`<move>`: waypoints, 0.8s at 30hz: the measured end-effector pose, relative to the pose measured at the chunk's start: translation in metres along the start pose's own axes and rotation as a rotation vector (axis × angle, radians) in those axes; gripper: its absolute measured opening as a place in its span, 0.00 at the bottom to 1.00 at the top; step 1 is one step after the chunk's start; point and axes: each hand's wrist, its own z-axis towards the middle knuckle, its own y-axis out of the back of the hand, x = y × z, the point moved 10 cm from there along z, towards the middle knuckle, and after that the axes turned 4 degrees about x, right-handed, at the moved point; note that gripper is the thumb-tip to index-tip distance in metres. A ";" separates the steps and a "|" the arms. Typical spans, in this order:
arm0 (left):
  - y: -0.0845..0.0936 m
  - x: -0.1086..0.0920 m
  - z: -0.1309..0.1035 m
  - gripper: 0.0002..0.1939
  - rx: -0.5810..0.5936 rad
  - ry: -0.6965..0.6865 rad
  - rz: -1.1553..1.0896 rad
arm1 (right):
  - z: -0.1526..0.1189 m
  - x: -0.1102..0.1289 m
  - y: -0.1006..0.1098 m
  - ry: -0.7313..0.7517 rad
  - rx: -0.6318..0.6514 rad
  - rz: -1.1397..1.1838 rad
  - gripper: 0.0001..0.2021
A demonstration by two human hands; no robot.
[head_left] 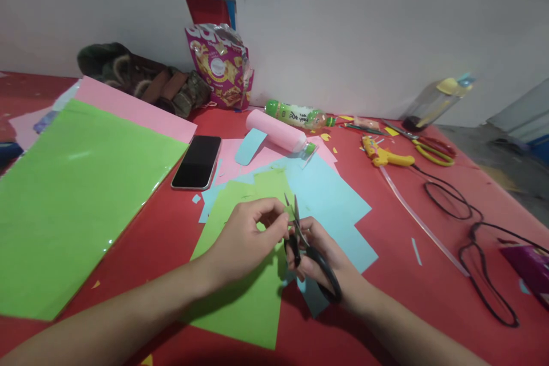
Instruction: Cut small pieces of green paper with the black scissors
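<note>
Between thumb and fingertips, my left hand pinches a small piece of green paper. My right hand grips black-handled scissors, with their blades parted around that piece. Beneath both hands lies a larger green sheet, overlapping light blue sheets. Behind them, a bottle wrapped in pink paper lies on its side, and a blue paper strip rests against it.
A phone and a big green sheet pack lie to the left. Farther back are a snack bag and a green-capped drink bottle. On the right, a yellow glue gun trails its cord near red-and-yellow-handled scissors.
</note>
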 end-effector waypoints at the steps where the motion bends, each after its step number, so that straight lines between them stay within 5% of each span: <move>1: 0.000 -0.001 0.000 0.10 -0.001 -0.001 0.011 | 0.000 0.001 -0.001 0.002 0.007 -0.002 0.18; 24: -0.001 0.002 -0.004 0.11 -0.049 -0.001 -0.013 | 0.000 -0.001 -0.002 -0.007 0.001 -0.001 0.20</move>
